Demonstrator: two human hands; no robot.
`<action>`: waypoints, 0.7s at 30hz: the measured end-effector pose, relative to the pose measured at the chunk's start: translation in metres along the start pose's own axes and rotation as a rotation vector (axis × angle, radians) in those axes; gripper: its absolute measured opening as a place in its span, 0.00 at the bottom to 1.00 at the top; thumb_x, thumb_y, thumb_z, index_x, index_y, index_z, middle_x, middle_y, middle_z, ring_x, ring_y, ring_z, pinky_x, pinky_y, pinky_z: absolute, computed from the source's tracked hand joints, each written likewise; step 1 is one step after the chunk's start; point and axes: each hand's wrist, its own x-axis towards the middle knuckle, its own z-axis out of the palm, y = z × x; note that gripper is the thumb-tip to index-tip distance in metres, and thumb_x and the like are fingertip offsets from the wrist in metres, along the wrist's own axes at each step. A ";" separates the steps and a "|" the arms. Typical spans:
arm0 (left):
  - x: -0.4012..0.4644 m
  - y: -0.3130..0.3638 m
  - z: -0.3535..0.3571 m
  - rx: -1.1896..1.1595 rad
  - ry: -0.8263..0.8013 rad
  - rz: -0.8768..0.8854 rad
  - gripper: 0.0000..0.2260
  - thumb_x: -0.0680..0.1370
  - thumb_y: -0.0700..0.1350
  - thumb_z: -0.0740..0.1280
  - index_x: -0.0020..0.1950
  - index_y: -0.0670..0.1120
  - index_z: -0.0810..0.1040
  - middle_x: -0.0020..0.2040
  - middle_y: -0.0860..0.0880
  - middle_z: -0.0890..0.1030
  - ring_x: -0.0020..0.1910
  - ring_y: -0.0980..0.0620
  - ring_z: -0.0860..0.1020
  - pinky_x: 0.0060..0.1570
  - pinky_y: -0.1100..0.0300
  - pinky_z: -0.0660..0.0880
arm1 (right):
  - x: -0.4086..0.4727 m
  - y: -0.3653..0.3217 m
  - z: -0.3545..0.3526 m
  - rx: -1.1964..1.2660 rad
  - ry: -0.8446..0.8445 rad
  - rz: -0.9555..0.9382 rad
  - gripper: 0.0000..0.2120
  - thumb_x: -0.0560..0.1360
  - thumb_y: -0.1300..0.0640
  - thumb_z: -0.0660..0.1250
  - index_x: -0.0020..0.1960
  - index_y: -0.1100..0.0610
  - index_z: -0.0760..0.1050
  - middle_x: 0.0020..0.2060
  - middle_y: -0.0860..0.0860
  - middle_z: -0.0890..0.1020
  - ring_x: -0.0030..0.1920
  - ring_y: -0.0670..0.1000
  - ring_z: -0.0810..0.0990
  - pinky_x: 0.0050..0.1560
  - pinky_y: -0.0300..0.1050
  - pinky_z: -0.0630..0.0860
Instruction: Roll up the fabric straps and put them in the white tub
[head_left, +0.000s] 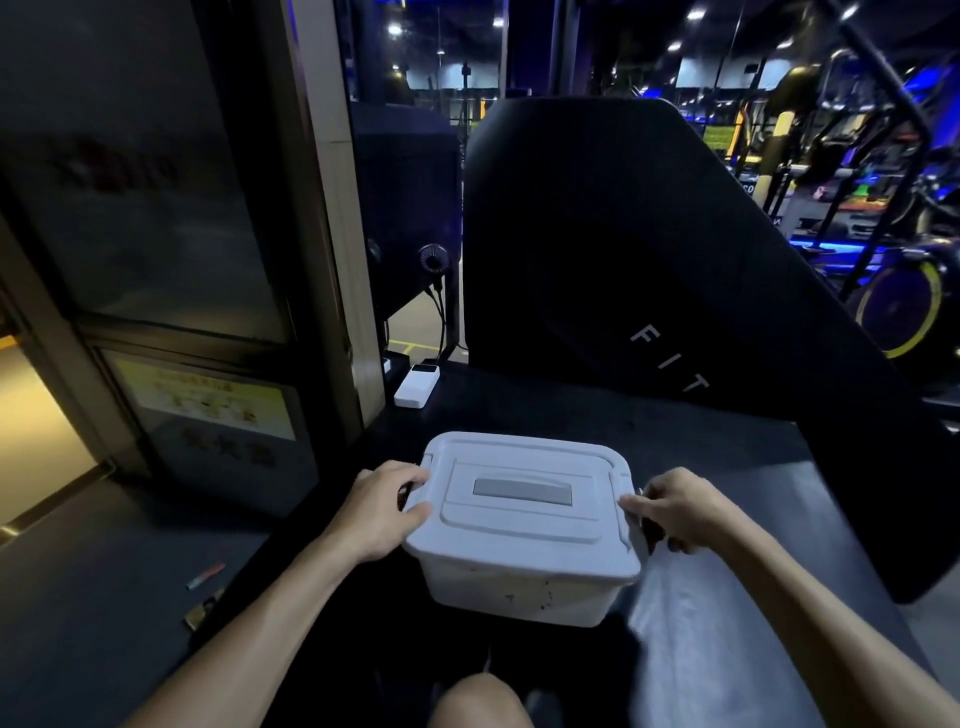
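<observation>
White plastic, lid on: in the head view the white tub (524, 540) sits at the near edge of the black bench (727, 467). The left hand (382, 512) and right hand (680, 512) each grip a side latch. No fabric straps show. Yanking both latches could tip the tub off that edge.

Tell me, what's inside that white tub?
Nothing inside shows. The white tub has its lid on, and the left hand and right hand grip its sides.
</observation>
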 end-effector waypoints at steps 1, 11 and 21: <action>0.001 -0.001 0.001 -0.019 0.000 -0.025 0.22 0.78 0.48 0.73 0.71 0.51 0.75 0.68 0.55 0.74 0.65 0.49 0.71 0.66 0.60 0.67 | 0.002 0.002 -0.003 0.035 -0.012 0.028 0.20 0.74 0.44 0.74 0.38 0.61 0.77 0.25 0.51 0.79 0.22 0.52 0.73 0.25 0.40 0.71; 0.004 -0.011 0.004 -0.456 -0.009 -0.345 0.16 0.71 0.48 0.80 0.56 0.46 0.84 0.49 0.50 0.86 0.46 0.55 0.83 0.44 0.64 0.77 | 0.008 0.004 -0.002 0.235 -0.112 0.151 0.18 0.73 0.47 0.77 0.39 0.63 0.81 0.31 0.57 0.83 0.32 0.55 0.80 0.38 0.47 0.79; -0.008 0.009 0.009 -0.032 0.157 -0.150 0.12 0.77 0.49 0.74 0.60 0.50 0.84 0.48 0.54 0.75 0.47 0.53 0.79 0.47 0.60 0.72 | 0.000 -0.018 0.009 0.000 0.084 0.117 0.12 0.58 0.48 0.67 0.33 0.57 0.76 0.25 0.51 0.80 0.28 0.55 0.78 0.34 0.42 0.73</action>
